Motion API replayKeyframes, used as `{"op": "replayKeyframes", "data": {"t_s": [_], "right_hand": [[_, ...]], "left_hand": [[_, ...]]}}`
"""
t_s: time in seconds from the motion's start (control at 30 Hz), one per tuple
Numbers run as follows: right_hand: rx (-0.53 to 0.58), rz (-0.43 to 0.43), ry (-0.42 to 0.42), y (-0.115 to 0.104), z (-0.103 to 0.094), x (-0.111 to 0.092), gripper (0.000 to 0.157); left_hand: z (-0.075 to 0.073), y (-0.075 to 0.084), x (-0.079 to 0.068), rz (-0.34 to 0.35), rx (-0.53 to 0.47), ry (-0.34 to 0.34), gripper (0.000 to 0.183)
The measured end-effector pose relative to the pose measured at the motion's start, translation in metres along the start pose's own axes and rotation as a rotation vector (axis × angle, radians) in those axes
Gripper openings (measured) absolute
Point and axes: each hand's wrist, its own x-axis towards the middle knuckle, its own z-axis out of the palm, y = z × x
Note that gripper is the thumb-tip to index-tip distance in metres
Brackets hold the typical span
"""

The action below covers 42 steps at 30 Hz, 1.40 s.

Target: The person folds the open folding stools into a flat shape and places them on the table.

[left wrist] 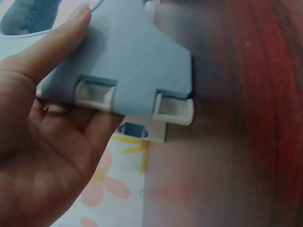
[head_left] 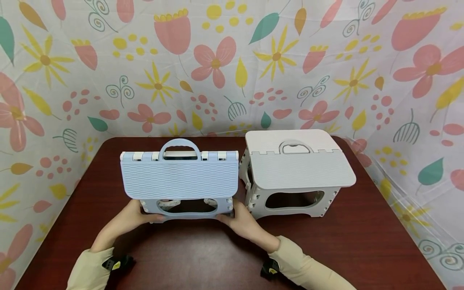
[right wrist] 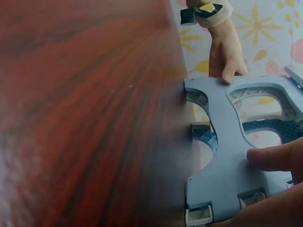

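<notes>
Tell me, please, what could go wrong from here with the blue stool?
The blue stool could bump the white stool, which stands close to its right end. Its top seems to slope down from the handle, so it might fold if pressed. The left hand and right hand hold it near white hinge parts, so a pinch is possible.

Soft, fairly even light fills the mostly sharp head view: the floral cloth (head_left: 253,60) behind the blue stool (head_left: 179,179) is bright, and the white stool (head_left: 304,169) to the blue stool's right has a pale, low-contrast top. The table (head_left: 195,253) carries a dull greyish glare in front of the blue stool, whose inside looks dark. Both wrist views are softer. In the left one, the table right of the blue stool blurs; in the right one, whitish sheen lies well left of it.
</notes>
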Motion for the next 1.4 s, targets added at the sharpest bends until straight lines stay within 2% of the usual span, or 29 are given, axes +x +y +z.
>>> {"op": "replayKeyframes", "data": {"t_s": [0.17, 0.3, 0.5, 0.7, 1.03, 1.13, 1.4], "right_hand": [[-0.075, -0.001, 0.023, -0.0025, -0.0018, -0.0035, 0.034], [-0.105, -0.016, 0.045, -0.0022, -0.0023, -0.0050, 0.029], [-0.132, -0.034, 0.086, -0.0026, -0.0015, -0.0060, 0.025], [-0.102, -0.034, 0.070, -0.0031, -0.0014, -0.0080, 0.027], [-0.108, -0.050, 0.056, -0.0035, -0.0033, -0.0067, 0.028], [-0.117, -0.045, 0.053, -0.0028, -0.0032, -0.0066, 0.028], [-0.119, -0.033, 0.054, -0.0026, -0.0031, -0.0069, 0.024]], "left_hand": [[-0.0036, 0.0064, -0.0052, -0.080, -0.001, -0.026, 0.050], [-0.0046, 0.0088, -0.0049, -0.092, 0.035, -0.031, 0.043], [-0.0047, 0.0077, -0.0031, -0.052, 0.098, -0.011, 0.042], [-0.0061, 0.0055, -0.0024, 0.011, 0.123, -0.012, 0.043], [-0.0068, 0.0041, -0.0035, -0.031, 0.100, 0.004, 0.041], [-0.0063, 0.0049, -0.0044, -0.023, 0.079, 0.002, 0.039], [-0.0058, 0.0052, -0.0049, 0.056, 0.096, 0.010, 0.041]]}}
